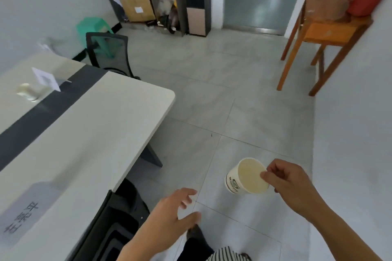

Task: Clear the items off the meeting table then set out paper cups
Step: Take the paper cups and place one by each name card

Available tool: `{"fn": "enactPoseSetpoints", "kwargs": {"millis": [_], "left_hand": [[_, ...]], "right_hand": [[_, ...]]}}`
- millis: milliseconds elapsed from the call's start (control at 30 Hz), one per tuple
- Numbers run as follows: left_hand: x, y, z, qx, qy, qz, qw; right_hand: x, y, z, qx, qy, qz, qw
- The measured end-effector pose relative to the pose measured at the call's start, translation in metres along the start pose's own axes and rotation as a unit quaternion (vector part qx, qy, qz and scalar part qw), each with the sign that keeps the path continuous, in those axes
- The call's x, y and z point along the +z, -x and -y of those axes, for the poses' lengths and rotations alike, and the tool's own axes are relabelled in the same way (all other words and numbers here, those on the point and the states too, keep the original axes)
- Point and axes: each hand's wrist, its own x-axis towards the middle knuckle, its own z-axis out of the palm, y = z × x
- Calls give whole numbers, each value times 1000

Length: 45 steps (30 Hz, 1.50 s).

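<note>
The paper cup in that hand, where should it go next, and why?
Probably onto the meeting table. The right hand pinches the paper cup by its rim over the floor, off the table's edge; the left hand is free.

The paper cup [247, 176] pinched in the right hand [288, 182] looks matt with a printed side. Left of the left hand [169, 216], the table [106, 116] is smooth and faintly glossy. Beneath both, floor tiles [233, 95] shine softly.

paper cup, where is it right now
In the head view the paper cup is low and right of centre, pinched at its rim by the right hand over the floor tiles, clear of the meeting table to the left.
</note>
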Motion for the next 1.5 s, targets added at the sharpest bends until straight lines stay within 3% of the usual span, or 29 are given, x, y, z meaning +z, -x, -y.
{"fn": "enactPoseSetpoints", "kwargs": {"millis": [167,467,733,1033,1233,1400,1500], "left_hand": [[-47,-24,41,-79,34,-13,996],[-168,-75,77,-122,59,-147,980],[-207,-78,119,-231,129,-244,933],[-231,-104,121,-373,244,-364,818],[-210,-110,110,-432,323,-430,724],[-184,-99,127,-453,368,-424,693],[-183,-89,150,-452,388,-426,680]], "right_hand": [[50,-77,53,-59,46,83,994],[135,-195,173,-167,118,170,964],[221,-287,229,-200,164,308,916],[346,-403,316,-260,236,468,811],[459,-404,367,-331,287,535,723],[566,-355,389,-399,314,538,673],[627,-324,394,-417,325,525,667]]}}
